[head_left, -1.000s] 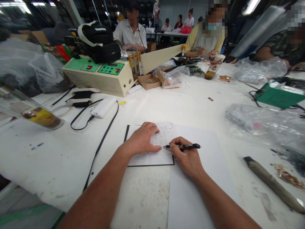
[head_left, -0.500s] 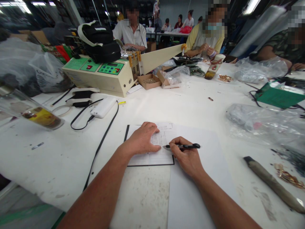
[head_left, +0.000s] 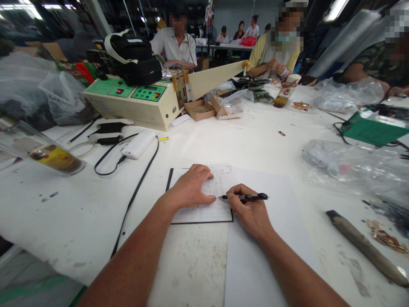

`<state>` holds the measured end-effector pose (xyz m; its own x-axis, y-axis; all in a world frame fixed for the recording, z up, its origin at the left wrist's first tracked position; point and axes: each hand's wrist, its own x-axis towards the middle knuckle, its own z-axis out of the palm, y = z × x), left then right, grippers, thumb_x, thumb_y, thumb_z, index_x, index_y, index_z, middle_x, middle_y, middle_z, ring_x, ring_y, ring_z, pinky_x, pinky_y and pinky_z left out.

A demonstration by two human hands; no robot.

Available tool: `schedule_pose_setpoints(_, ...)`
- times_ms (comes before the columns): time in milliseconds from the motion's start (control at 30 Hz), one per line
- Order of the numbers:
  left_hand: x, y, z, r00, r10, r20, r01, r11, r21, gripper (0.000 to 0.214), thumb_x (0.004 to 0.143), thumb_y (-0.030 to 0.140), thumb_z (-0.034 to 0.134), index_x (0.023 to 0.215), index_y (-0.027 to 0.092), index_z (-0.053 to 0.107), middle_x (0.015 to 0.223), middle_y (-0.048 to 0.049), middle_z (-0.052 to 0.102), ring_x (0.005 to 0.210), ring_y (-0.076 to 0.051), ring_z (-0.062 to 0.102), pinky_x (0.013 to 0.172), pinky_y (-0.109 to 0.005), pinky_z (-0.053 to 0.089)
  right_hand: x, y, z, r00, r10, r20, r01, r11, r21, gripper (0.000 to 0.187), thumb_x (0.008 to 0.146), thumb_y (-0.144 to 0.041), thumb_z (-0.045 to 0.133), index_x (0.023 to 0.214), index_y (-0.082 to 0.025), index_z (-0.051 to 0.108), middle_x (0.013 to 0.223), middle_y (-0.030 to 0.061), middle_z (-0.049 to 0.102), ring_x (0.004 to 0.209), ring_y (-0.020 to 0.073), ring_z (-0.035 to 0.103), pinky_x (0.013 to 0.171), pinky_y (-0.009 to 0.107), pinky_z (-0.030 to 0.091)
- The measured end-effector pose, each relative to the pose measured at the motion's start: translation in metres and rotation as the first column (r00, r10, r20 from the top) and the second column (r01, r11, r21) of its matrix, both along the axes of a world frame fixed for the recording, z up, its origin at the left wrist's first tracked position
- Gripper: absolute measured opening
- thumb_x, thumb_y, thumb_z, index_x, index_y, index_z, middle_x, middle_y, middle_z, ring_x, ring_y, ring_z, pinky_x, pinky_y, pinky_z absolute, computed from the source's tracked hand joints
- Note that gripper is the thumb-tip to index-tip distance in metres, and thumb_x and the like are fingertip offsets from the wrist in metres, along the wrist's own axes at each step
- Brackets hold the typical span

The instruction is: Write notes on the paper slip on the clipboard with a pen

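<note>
A dark-edged notebook (head_left: 204, 213) lies on the white table, its page partly covered with handwriting. My left hand (head_left: 191, 185) rests on the page, thumb and fingers spread apart. In my right hand (head_left: 251, 211) is a black pen (head_left: 254, 196), gripped between thumb and fingers, its tip near the written lines; whether it touches the paper I cannot tell. Under my right forearm a large white sheet of paper (head_left: 281, 187) reaches beside the notebook toward the near edge.
A cream machine (head_left: 140, 111) with a black bag (head_left: 137, 59) on top stands back left. A white power bank (head_left: 139, 145) and a glass bottle (head_left: 57, 157) lie left. Plastic bags (head_left: 345, 166), a green box (head_left: 373, 128) and a wrapped-handle tool (head_left: 364, 247) lie right. Co-workers sit across.
Both hands, the notebook and the pen stay almost where they were. The view has shifted very slightly.
</note>
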<state>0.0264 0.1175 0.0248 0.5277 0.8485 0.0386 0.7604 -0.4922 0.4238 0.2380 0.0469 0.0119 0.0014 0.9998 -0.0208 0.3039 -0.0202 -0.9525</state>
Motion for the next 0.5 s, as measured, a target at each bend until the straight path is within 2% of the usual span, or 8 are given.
schedule_pose_setpoints(500, 0.0001, -0.0008, 0.0009, 1.000, 0.006, -0.004, -0.006, 1.000, -0.006, 0.058, 0.069, 0.041, 0.084, 0.120, 0.022, 0.064, 0.135, -0.0085, 0.059, 0.134, -0.032, 0.048, 0.113, -0.044, 0.048, -0.0001, 0.0007, -0.0004, 1.000, 0.000, -0.024, 0.000, 1.000, -0.016, 0.019, 0.091, -0.034, 0.062, 0.076, -0.022, 0.064, 0.062, -0.0038, 0.055, 0.059, 0.0150, 0.049, 0.056, 0.028, 0.039)
